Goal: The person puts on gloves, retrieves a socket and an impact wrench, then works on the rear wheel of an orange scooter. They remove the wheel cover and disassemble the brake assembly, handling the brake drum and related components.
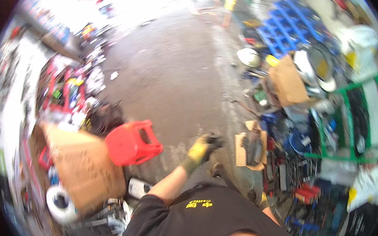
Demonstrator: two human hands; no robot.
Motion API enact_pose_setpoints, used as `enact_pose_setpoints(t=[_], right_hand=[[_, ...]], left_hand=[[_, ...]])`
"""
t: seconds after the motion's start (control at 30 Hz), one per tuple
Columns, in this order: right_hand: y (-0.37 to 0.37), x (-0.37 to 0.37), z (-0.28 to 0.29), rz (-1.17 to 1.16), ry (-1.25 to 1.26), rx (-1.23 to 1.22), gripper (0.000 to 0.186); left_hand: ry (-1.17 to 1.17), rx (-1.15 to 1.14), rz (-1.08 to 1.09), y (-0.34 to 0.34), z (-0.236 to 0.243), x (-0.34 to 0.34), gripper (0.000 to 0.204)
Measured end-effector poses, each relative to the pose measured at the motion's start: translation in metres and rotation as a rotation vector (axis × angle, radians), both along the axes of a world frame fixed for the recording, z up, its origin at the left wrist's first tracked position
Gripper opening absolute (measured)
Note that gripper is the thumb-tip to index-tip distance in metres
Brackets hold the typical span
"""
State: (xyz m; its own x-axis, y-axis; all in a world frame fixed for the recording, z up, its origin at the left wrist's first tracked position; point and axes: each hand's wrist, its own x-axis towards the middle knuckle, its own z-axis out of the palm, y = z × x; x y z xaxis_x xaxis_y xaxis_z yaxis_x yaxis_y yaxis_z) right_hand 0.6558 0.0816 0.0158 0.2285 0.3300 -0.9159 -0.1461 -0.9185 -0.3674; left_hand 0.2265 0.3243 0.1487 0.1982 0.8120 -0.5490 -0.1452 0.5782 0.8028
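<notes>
Holds left hand [201, 149] between red stool [125, 145] and carton [241, 150], and right hand [264, 200] partly behind shirt [175, 223]. Cannot tell, through blur, opening or grip of fingers on either.

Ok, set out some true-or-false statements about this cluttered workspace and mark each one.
1. The red plastic stool is to the right of the left grip. False: the stool is to its left.
2. The left grip wears a yellow and dark glove. True.
3. The white helmet lies to the left of the blue plastic lattice. True.
4. The green frame is at the picture's left edge. False: it is on the right side.
5. A white roll is beside the large cardboard box on the left. True.
6. The person's shirt is white. False: it is black.
</notes>
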Motion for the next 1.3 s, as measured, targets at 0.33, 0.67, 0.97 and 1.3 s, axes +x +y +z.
enact_pose_setpoints(t=[0.33, 0.67, 0.97, 1.3], right_hand=[[0.084, -0.04, -0.064, 0.242, -0.015, -0.125, 0.036], [0.396, -0.289, -0.018, 0.719, -0.054, 0.211, 0.048], [0.535, -0.528, 0.074, 1.022, 0.189, 0.392, 0.057], [0.739, -0.6, -0.042, 0.894, 0.082, -0.001, 0.039]], left_hand=[[-0.004, 0.012, -0.037, -0.027, 0.017, -0.064, 0.035], [-0.086, 0.068, 0.552, 0.011, 0.015, -0.319, 0.025], [-0.04, 0.116, 0.818, 0.077, 0.035, -0.452, 0.028], [0.098, 0.072, 0.986, 0.266, 0.052, -0.57, 0.029]])
